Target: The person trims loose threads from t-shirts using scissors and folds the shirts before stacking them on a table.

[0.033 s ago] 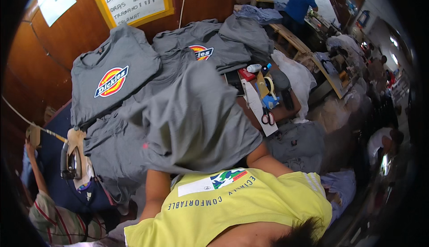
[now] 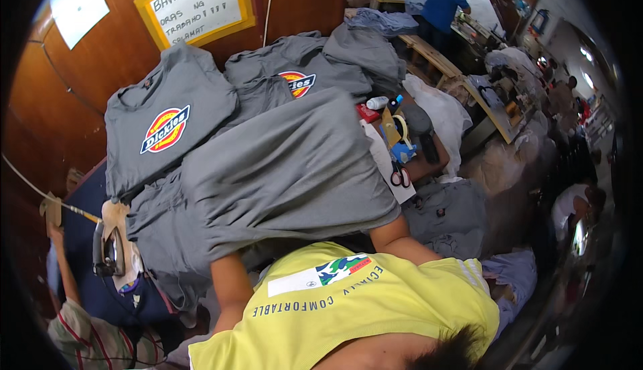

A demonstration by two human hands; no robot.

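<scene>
Both hands lie hidden beneath the gray garment (image 2: 288, 176), so from my end I cannot tell whether they grip it or are loose; I see only the left forearm (image 2: 231, 293) and right forearm (image 2: 403, 241) running under its near edge. It spreads mid-view over other gray clothes (image 2: 157, 212), below a folded shirt (image 2: 167, 162). I make out an iron (image 2: 119, 253) left, scissors (image 2: 400, 174) right.

I see the spread shirt (image 2: 291, 176) at the centre, partly over another garment (image 2: 158, 217), with the iron (image 2: 118, 255) to its left, the scissors (image 2: 400, 176) to its right, a folded shirt (image 2: 191, 89) behind it on the left, and a sign (image 2: 196, 8) on the wall (image 2: 305, 12) beyond.
</scene>
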